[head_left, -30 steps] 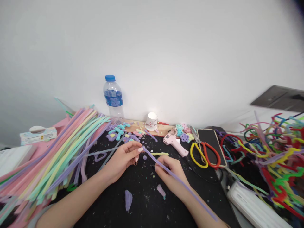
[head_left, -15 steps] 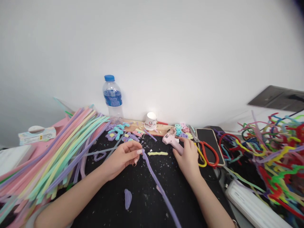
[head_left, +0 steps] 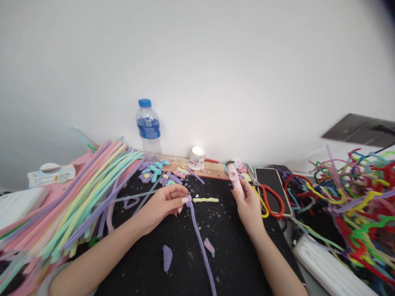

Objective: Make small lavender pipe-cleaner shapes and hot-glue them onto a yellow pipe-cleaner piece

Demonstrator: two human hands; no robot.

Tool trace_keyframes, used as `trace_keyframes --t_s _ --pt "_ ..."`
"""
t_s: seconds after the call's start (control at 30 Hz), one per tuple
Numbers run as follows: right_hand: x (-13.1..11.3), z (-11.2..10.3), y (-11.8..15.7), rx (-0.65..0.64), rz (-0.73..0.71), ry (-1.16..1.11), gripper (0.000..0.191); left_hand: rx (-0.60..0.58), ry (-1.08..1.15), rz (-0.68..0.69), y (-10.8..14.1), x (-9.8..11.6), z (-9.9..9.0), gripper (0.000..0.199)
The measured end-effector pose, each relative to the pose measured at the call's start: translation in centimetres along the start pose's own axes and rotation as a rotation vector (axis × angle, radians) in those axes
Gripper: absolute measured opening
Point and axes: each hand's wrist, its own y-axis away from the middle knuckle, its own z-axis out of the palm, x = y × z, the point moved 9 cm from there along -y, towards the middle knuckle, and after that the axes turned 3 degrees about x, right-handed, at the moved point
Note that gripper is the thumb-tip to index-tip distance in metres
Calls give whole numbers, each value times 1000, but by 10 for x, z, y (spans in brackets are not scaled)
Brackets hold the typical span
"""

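Observation:
My left hand [head_left: 168, 205] pinches the top end of a long purple fuzzy stem [head_left: 199, 238], which hangs down across the black mat [head_left: 135, 267]. My right hand [head_left: 248, 205] is wrapped round a pale pink handheld tool [head_left: 236, 181], held upright with its dark end at the top. Right of my left fingertips lies a short yellow twisted stem [head_left: 206, 200]. A folded purple piece [head_left: 167, 258] and a small pink piece [head_left: 209, 246] rest on the mat lower down.
Fuzzy stems [head_left: 89, 197] are heaped at left, beside a bottle [head_left: 149, 127]. A paper cup [head_left: 196, 158] stands at the back. Scissors [head_left: 273, 201], a phone [head_left: 271, 185], a white power strip [head_left: 330, 263] and tangled stems [head_left: 364, 205] are at right.
My right hand has moved slightly right and turned the pink tool from slanting left to nearly upright. The purple stem's lower end has swung left, uncovering the pink piece.

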Motion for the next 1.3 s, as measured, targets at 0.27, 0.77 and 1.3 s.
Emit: trace_keyframes --t_s 0.27,0.77,1.3 --pt "-6 23 15 -231 203 -486 32 65 5 -35 -2 -3 -6 19" --pt "-9 61 48 -676 293 -551 32 117 39 -31 -3 -5 -12 22" --pt "2 67 52 -676 342 -501 33 122 30 -40 -4 -6 -12 23"
